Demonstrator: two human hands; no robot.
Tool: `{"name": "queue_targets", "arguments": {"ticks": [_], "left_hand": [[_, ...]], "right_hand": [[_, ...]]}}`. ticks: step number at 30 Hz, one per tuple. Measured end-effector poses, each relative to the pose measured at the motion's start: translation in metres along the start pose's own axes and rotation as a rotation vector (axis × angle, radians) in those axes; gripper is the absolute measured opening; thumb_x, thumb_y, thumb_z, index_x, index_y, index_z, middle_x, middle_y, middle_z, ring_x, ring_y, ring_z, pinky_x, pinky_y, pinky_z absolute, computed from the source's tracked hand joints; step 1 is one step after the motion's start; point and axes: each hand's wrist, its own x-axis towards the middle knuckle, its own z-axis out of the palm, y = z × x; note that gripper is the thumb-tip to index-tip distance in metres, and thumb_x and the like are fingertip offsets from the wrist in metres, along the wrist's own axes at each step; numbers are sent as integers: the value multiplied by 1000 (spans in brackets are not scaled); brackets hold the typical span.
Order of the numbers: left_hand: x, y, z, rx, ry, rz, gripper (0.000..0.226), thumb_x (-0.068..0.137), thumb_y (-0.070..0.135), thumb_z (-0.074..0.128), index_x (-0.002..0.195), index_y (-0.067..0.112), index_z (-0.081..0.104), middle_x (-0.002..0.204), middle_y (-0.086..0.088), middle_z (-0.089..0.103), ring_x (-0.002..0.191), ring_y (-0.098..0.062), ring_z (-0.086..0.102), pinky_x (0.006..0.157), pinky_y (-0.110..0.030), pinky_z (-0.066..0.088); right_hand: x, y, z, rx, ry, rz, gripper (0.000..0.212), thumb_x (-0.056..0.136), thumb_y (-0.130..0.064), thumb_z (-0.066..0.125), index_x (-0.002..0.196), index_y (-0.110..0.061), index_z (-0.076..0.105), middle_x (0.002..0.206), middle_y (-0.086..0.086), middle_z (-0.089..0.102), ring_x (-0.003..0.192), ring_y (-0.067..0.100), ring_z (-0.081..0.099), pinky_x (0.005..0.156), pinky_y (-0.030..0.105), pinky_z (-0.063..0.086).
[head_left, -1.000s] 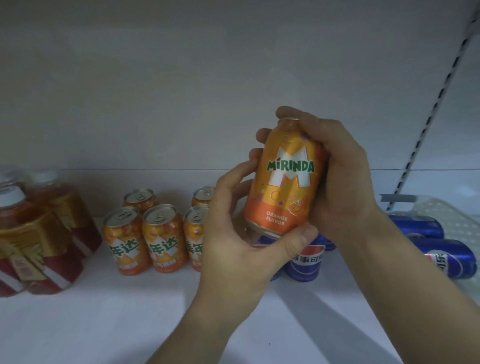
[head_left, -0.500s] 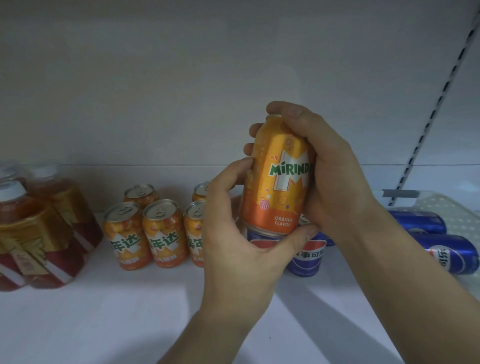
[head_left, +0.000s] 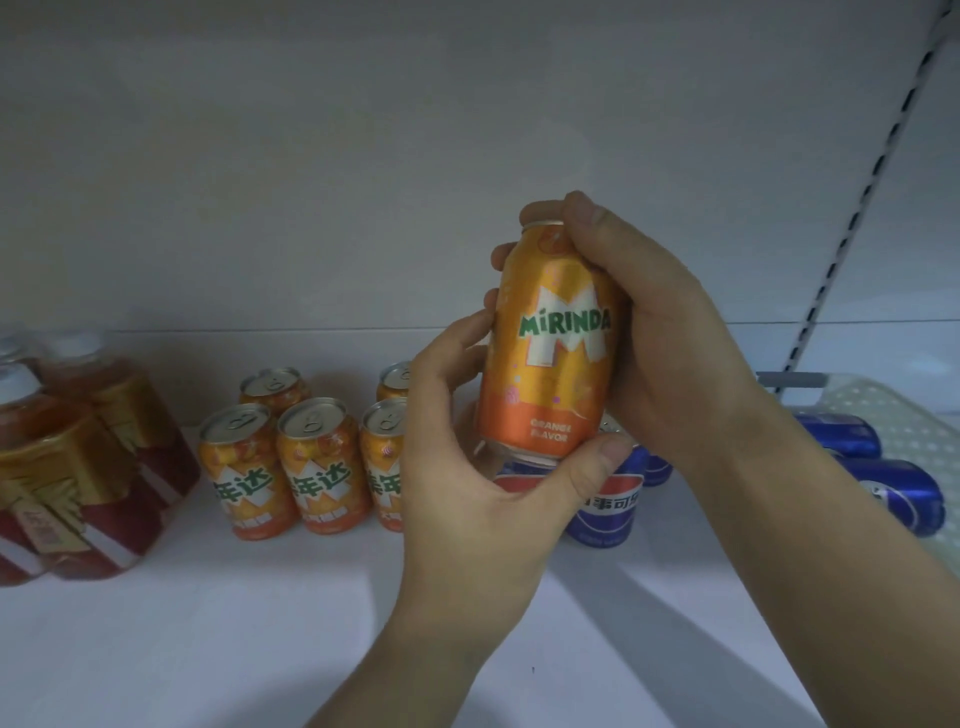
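Rotated since half a second back: Mirinda can (head_left: 550, 358), logo swung from the right edge round to face the view, and straightened from the tilt of a second ago to near upright. Held well above the white shelf (head_left: 260, 623), over the standing Pepsi cans (head_left: 602, 504), right of the orange cans (head_left: 317, 462) grouped at mid-shelf.

Clasped by both hands. Wrapped from the right by the right hand (head_left: 675, 338), thumb over the top rim, fingertips showing round the far left side. Pinched low by the left hand (head_left: 467, 467), thumb pressed under the bottom edge, forefinger laid against the left wall.

Judged as squaring the label before shelving with its kind. Finish any turn with fingertips alone, never squeezing the thin wall. Keep upright; bear the base on the left thumb and steer with the right. Carry left, clear of the Pepsi tops, then lower beside the nearest orange can, label toward the near edge, and release only once flat.

Lies between the two palms: front bare to the view, top rim under the right thumb, base on the left thumb, back hidden by the right fingers.
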Motion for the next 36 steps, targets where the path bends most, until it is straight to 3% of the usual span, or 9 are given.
{"name": "queue_targets", "arguments": {"ticks": [2, 6, 9, 12, 14, 20, 24, 29, 36], "left_hand": [[1, -2, -3, -146, -51, -57, 83, 64, 14, 94, 134, 21, 51, 126, 0, 67, 110, -20, 70, 81, -28, 59], [11, 2, -3, -405, -106, -342, 77, 70, 47, 85, 130, 10, 54, 117, -11, 72, 100, -31, 74, 77, -35, 61], [26, 2, 1, -371, -132, -597, 59, 71, 46, 85, 104, 4, 61, 93, -12, 74, 67, -14, 76, 56, -19, 58], [13, 2, -3, -99, -144, -294, 64, 66, 44, 89, 119, 26, 59, 110, 6, 74, 97, -15, 75, 73, -25, 60], [-1, 0, -7, 170, -68, -111, 63, 69, 35, 86, 123, 29, 54, 113, 14, 68, 103, -12, 71, 75, -23, 59], [-4, -6, -6, 361, 101, 36, 68, 60, 33, 91, 115, 38, 51, 115, 17, 59, 107, -9, 65, 76, -17, 56], [-3, -4, -7, 337, 106, 38, 64, 64, 36, 90, 115, 38, 52, 114, 16, 61, 106, -10, 67, 78, -23, 58], [1, 2, -8, -30, -9, -151, 55, 75, 38, 78, 122, 20, 58, 116, 4, 72, 106, -14, 72, 79, -22, 58], [3, 1, -10, 154, -17, -143, 75, 65, 38, 93, 128, 31, 53, 118, 10, 68, 105, -11, 70, 80, -28, 61]], "right_hand": [[1, 0, -4, 3, 19, 0, 35, 88, -38, 66, 112, -12, 69, 109, 14, 75, 98, 31, 73, 87, 45, 62], [0, -5, -8, 60, 6, 19, 41, 87, -40, 62, 115, -11, 67, 101, 11, 76, 92, 29, 73, 79, 38, 62], [0, -7, -9, 55, 24, -12, 41, 85, -39, 63, 114, -12, 67, 97, 11, 74, 87, 28, 74, 75, 39, 62], [1, -4, -10, 35, 52, -39, 32, 89, -33, 68, 114, -13, 67, 100, 13, 73, 89, 31, 74, 75, 43, 62], [2, 1, -11, 27, 77, -48, 29, 91, -29, 65, 114, -12, 67, 103, 14, 73, 93, 33, 73, 80, 45, 62], [5, 6, -6, -5, 112, -4, 35, 91, -34, 66, 119, -12, 67, 111, 13, 76, 111, 37, 72, 92, 46, 61], [5, 4, -2, 8, 77, -3, 40, 87, -36, 67, 118, -11, 66, 106, 14, 76, 102, 36, 74, 85, 43, 63], [3, -3, -2, 46, 29, -15, 37, 88, -36, 65, 116, -12, 66, 104, 14, 76, 94, 32, 75, 77, 40, 62], [1, -1, 0, -26, 75, -56, 46, 83, -38, 71, 120, -11, 66, 107, 14, 77, 98, 36, 75, 78, 41, 63]]}}
